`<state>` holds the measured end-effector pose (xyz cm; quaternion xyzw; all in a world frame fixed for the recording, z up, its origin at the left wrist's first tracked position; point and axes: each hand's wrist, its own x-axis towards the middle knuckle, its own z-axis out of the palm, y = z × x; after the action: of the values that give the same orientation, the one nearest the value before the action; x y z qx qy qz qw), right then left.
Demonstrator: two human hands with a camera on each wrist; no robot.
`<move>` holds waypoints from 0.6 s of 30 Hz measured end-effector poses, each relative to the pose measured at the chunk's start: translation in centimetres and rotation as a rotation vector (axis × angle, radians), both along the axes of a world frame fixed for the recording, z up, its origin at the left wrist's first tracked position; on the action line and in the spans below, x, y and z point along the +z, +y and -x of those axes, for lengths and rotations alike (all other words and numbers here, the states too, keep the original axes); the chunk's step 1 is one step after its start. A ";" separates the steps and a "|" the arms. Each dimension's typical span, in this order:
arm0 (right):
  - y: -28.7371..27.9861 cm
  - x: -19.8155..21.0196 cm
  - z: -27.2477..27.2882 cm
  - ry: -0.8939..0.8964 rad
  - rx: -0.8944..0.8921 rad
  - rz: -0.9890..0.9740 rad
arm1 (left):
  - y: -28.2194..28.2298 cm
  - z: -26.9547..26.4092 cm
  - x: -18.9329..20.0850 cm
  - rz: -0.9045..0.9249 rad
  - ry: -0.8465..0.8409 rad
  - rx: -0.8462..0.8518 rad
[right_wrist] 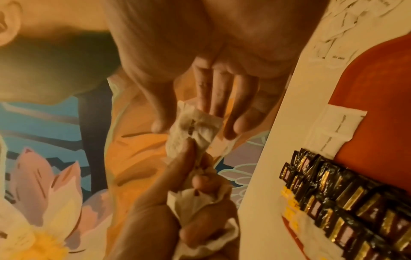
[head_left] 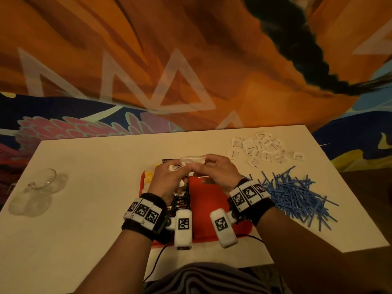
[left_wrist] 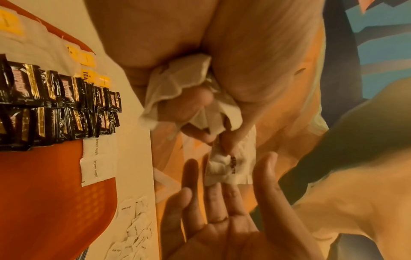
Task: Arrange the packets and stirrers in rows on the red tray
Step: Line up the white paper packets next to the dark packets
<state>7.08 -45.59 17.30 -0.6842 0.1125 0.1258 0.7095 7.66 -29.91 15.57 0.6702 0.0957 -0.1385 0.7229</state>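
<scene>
White counter (head_left: 95,166) carries a red tray (head_left: 207,209), half hidden by wristbands (head_left: 146,213). Blue stirrers (head_left: 297,194), past counting, heap at its 3 o'clock; loose white packets (head_left: 263,149) at 1 o'clock. Two rows of black packets (left_wrist: 66,91) and two brown sugar packets (left_wrist: 95,161) lie on it. Left hand (head_left: 167,181) has its grip clenched on a crumpled bunch (left_wrist: 177,84), pinching one packet (head_left: 193,160) above the tray's 12 o'clock edge; right hand (head_left: 218,172), grip released, touches it, fingers (left_wrist: 214,197) straight.

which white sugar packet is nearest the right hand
The crumpled packet the left hand pinches out toward the right hand; others are bunched in the left palm or lie below.
</scene>
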 end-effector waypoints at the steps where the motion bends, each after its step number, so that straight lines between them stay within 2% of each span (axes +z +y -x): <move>1: -0.3 -0.4 -0.2 -0.003 0.025 0.009 | -0.3 -0.2 0.0 0.000 0.007 0.006; 7: -2.3 -2.8 -1.8 0.005 0.045 0.064 | -2.0 -1.8 -1.0 -0.019 0.123 0.085; 14: -3.3 -9.0 -3.2 0.132 0.032 0.084 | -2.8 -3.0 -4.5 -0.210 0.263 0.220; 18: -4.3 -14.2 -5.7 0.254 0.046 0.295 | -1.3 -3.5 -6.1 -0.228 0.350 0.228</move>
<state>12.79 -49.84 3.12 -0.7619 0.2025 0.2094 0.5786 11.12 -31.24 9.50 0.6979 0.3098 -0.1582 0.6260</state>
